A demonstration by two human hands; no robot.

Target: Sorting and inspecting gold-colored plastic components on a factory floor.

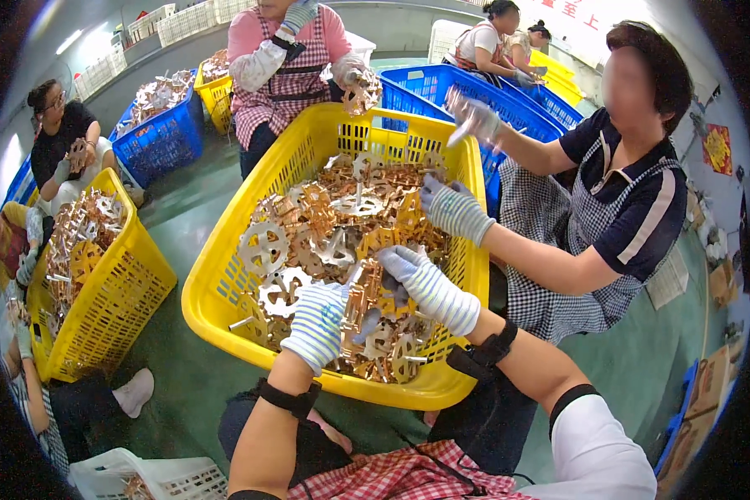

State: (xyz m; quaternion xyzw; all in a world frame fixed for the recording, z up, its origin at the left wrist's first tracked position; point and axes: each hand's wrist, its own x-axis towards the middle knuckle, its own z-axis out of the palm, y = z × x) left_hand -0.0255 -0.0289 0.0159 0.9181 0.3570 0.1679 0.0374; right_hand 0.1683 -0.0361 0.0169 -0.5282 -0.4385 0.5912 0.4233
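Observation:
A yellow plastic basket (244,350) in front of me is heaped with flat, cut-out metal parts, some copper-coloured, some silvery with a central pin. Low over the near part of the heap, my left hand (318,323), in a striped glove, is closed at the edge of a copper-coloured metal part (361,298). My right hand (432,290), gloved alike, curls its fingers down on the other side of that part; its fingertips are partly hidden among the pieces. Beside it, a silvery ring-shaped part (262,248) lies on the left of the heap.
To the right, a co-worker's gloved hand (456,210) reaches into the same basket. Another person (279,83) at its far end holds metal parts. A second filled yellow basket (112,287) stands left, blue crates (425,82) stand behind, and a white basket (162,471) sits near my left leg.

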